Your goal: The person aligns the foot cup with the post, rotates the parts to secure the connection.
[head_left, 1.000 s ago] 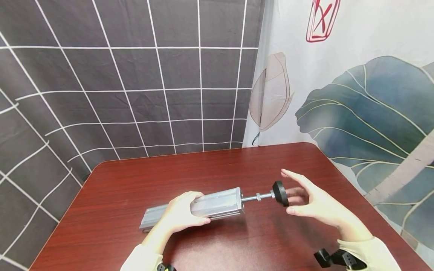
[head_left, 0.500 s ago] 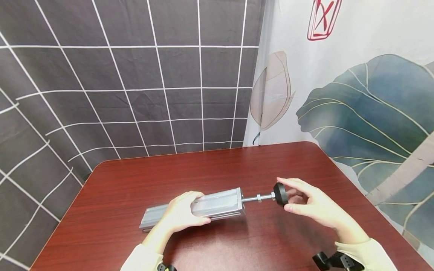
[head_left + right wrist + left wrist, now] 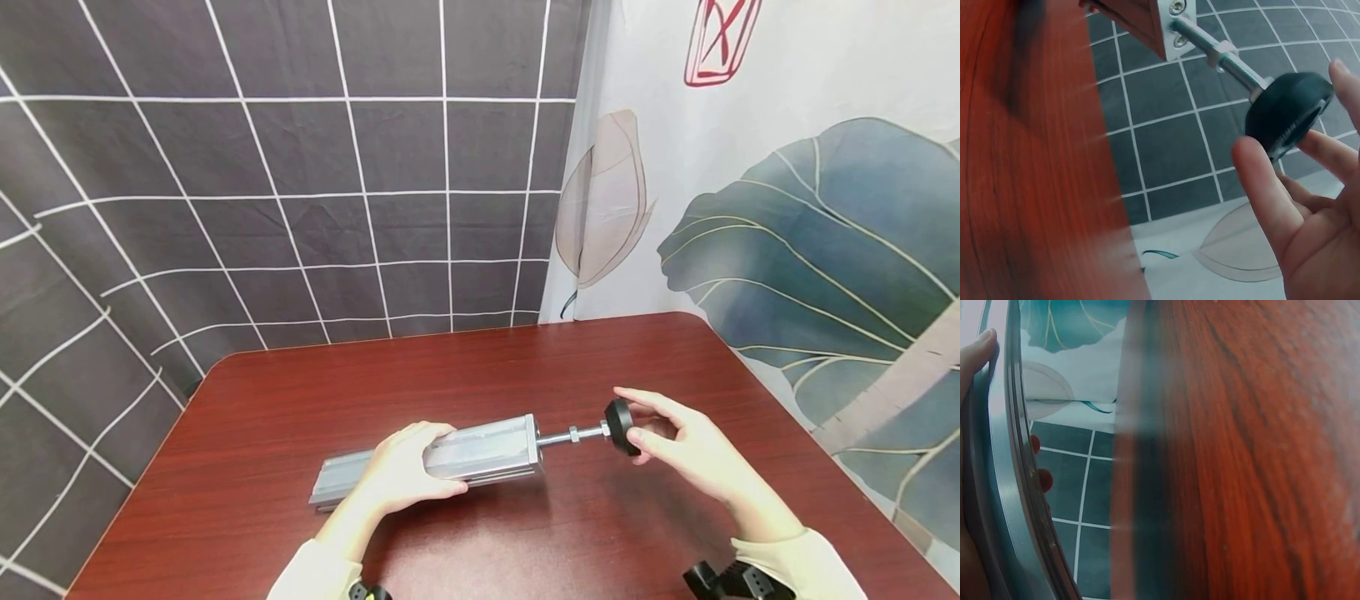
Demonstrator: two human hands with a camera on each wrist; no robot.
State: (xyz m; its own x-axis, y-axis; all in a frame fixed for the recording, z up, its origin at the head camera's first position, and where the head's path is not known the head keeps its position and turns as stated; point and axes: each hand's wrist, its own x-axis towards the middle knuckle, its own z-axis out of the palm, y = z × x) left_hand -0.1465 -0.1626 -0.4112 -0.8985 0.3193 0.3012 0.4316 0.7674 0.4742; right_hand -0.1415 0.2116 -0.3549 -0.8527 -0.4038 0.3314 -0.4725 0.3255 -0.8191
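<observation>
A long silver aluminium profile (image 3: 480, 452) slants across the front half of the table, raised off its surface. My left hand (image 3: 405, 471) grips it round the middle, thumb on the near side and fingers over the far side. From the profile's right end plate (image 3: 1179, 25) sticks out a threaded rod (image 3: 555, 439) with nuts on it. This rod ends in a round black levelling foot (image 3: 619, 427). The thumb and fingers of my right hand (image 3: 678, 433) pinch the foot's rim, seen closer in the right wrist view. Part of the profile is hidden under my left hand.
The reddish-brown wooden table (image 3: 420, 379) has rounded far corners. Behind it hangs a grey cloth (image 3: 300, 167) with a white grid. A white curtain with a leaf print (image 3: 810, 242) hangs along the right side.
My right hand has moved left onto the black foot, its spread fingers closing in to pinch the rim. My left hand and the profile have barely moved.
</observation>
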